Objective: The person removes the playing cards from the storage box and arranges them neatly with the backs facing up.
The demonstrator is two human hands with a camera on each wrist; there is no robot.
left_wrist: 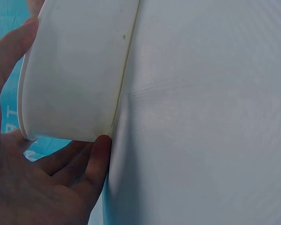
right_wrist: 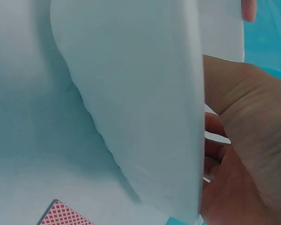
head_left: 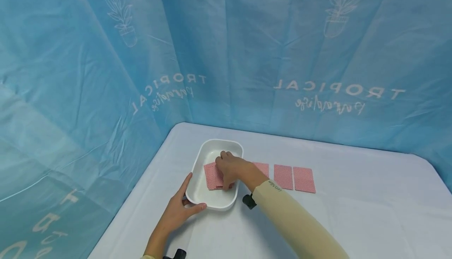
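Note:
A white plastic tray (head_left: 215,200) with rounded corners sits on the table at the centre of the head view. My left hand (head_left: 175,212) grips its near left corner, the thumb along the front rim and the fingers along the side. Inside the tray lie red-patterned playing cards (head_left: 211,177), face down and overlapping. Reaching over the right rim, my right hand (head_left: 231,168) curls its fingers and thumb about a card there, partly covering it. The right wrist view mostly shows the tray's outer wall (right_wrist: 131,93), which hides the fingertips.
Right of the tray, two playing cards, one card (head_left: 283,177) and another card (head_left: 304,179), lie in a row on the white table (head_left: 367,196). A third card (head_left: 261,168) is partly behind my right wrist. Blue printed curtains (head_left: 247,55) stand behind and to the left.

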